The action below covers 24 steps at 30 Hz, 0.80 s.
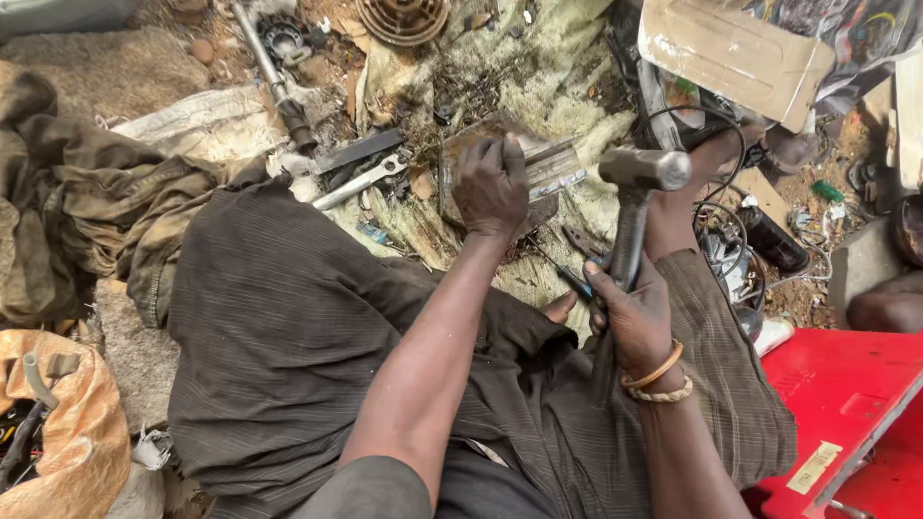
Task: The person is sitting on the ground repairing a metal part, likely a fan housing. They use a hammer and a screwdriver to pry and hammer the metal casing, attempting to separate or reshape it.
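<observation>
My left hand (490, 187) presses down on a flat, dirty metal plate (553, 165) that lies on the littered ground in front of my knees. Its fingers are curled over the plate's near edge. My right hand (630, 312) grips the handle of a steel hammer (642, 171), held upright with its head just right of the plate. A thin dark tool with a blue grip (575, 281) also sticks out of my right hand. Bracelets circle my right wrist.
A wrench (361, 183) and a long metal shaft (274, 82) lie at the upper left. A round ribbed part (402, 17) sits at the top. Cardboard (735, 53), wires and a dark bottle (774, 240) crowd the right. A red box (846, 394) is lower right, an orange sack (67, 423) lower left.
</observation>
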Available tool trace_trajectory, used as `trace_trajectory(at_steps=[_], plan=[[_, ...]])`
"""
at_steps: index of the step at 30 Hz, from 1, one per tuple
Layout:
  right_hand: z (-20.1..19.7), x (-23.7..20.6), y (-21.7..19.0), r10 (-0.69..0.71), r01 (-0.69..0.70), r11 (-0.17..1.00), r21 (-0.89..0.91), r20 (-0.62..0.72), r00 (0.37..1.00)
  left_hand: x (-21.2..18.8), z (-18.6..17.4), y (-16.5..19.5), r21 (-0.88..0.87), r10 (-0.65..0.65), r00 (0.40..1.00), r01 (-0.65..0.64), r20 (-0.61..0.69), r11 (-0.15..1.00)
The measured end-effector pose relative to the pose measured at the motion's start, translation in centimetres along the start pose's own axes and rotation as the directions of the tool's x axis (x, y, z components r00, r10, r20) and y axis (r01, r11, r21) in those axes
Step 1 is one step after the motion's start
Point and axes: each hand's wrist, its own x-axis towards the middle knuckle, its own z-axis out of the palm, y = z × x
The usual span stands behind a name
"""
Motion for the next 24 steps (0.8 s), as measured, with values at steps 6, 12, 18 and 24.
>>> trace_trajectory(at_steps=[6,12,18,24], plan=[[0.9,0.2,0.8,0.126,-0.127,0.991,0.035,0.031,0.992,0.3,0.9,0.0,0.035,0.086,0.996,-0.087,0.03,0.996],[1.2,-0.8,0.9,0.008,-0.004,0.99,0.142,-0.03,1.0,1.4,1.2,-0.2,0.067,-0.211,0.952,0.201,0.223,0.977],[0.7,-1.4,0.8,0.134,-0.134,0.975,0.178,0.017,0.991,3.4,1.2,0.4,0.188,-0.318,0.883,0.267,0.345,0.945],[-0.2,-1.1,1.9,0.137,-0.133,0.98,0.147,-0.014,0.99,4.5,-0.1,0.3,0.011,0.358,0.878,-0.381,0.318,0.924]])
